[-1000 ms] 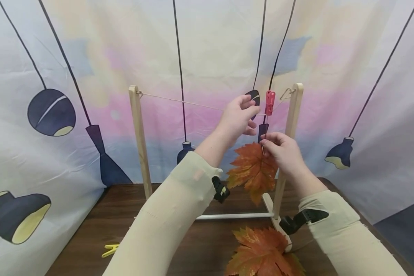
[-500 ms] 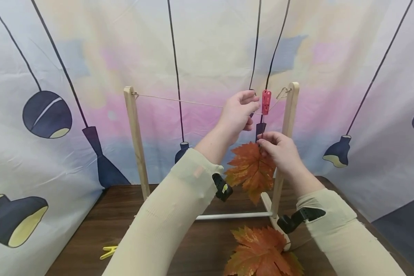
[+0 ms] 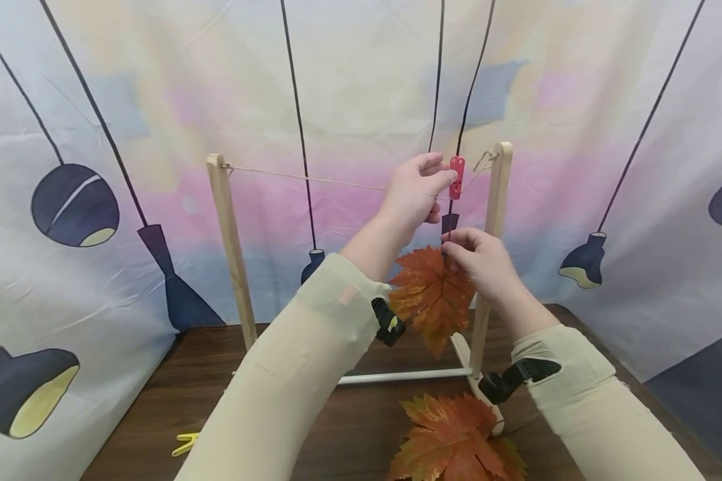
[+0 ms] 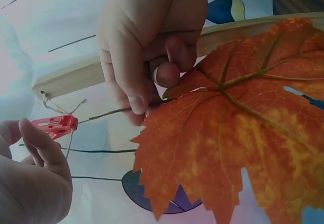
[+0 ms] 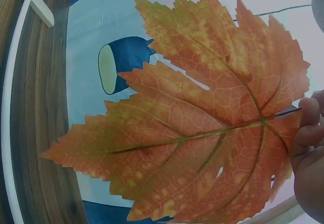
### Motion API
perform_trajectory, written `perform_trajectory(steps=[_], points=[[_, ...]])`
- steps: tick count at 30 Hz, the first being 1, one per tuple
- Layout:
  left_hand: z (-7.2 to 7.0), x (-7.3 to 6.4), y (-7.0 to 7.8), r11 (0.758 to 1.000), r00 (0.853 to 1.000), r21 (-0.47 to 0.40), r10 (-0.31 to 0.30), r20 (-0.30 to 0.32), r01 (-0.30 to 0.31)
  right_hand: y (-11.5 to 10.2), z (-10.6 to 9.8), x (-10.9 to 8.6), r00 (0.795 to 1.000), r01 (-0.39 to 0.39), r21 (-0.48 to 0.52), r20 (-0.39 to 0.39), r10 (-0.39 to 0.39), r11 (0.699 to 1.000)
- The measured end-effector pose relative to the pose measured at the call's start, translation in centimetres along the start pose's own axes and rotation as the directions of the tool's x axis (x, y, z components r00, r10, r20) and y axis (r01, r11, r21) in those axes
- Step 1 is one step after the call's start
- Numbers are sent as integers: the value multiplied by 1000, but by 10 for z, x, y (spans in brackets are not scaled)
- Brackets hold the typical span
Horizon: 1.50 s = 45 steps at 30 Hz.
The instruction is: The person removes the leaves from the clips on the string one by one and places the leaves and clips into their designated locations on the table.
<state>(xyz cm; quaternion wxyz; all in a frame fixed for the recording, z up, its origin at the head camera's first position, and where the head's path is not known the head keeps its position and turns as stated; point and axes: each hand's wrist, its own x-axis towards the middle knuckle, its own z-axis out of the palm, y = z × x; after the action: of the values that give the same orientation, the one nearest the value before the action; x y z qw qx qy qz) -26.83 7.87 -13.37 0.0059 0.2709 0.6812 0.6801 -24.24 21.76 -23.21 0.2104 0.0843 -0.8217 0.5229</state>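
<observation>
An orange artificial maple leaf (image 3: 432, 294) hangs upright from its thin stem, which my right hand (image 3: 484, 264) pinches between thumb and fingertips. Above that hand a red clothespin (image 3: 456, 178) sits on the string, with the upper stem running up to it. In the left wrist view the clothespin (image 4: 55, 126) has the stem at its jaw end; whether it grips the stem I cannot tell. My left hand (image 3: 412, 194) is beside the clothespin with fingers loosely extended, its thumb tip at the clothespin's edge. The leaf (image 5: 202, 127) fills much of the right wrist view.
The string (image 3: 307, 178) runs between two wooden posts (image 3: 231, 247), with a white bar (image 3: 403, 376) low between them. Another orange leaf (image 3: 451, 437) lies on the dark wooden table (image 3: 331, 441). A yellow clothespin (image 3: 184, 443) lies at left. A printed cloth (image 3: 361, 87) hangs behind.
My left hand has come closer to the red clothespin, closing the small gap. My right hand keeps its pinch on the leaf stem. The whole view has shifted slightly left.
</observation>
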Motion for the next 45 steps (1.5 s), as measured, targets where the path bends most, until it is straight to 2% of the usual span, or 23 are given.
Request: perform_trajectory(steps=[5,10,23,35,45], points=[[0,3,5,999,999,28,-38,-13,38,0,2,0,1000,-5,14,5,4,1000],[2,8,11,996,997,47,-70,8,70,-1,3,1,1000,-17,0,7,17,1000],[-2,10,12,996,999,85,-32,-1,32,-3,8,2,1000,-3,1,12,3,1000],[-7,11,13,990,999,134,-34,-8,35,-2,10,3,1000,-3,17,17,3,1000],[-7,15,8,992,999,120,44,-11,-42,-5,7,3,1000,-14,59,-8,14,998]])
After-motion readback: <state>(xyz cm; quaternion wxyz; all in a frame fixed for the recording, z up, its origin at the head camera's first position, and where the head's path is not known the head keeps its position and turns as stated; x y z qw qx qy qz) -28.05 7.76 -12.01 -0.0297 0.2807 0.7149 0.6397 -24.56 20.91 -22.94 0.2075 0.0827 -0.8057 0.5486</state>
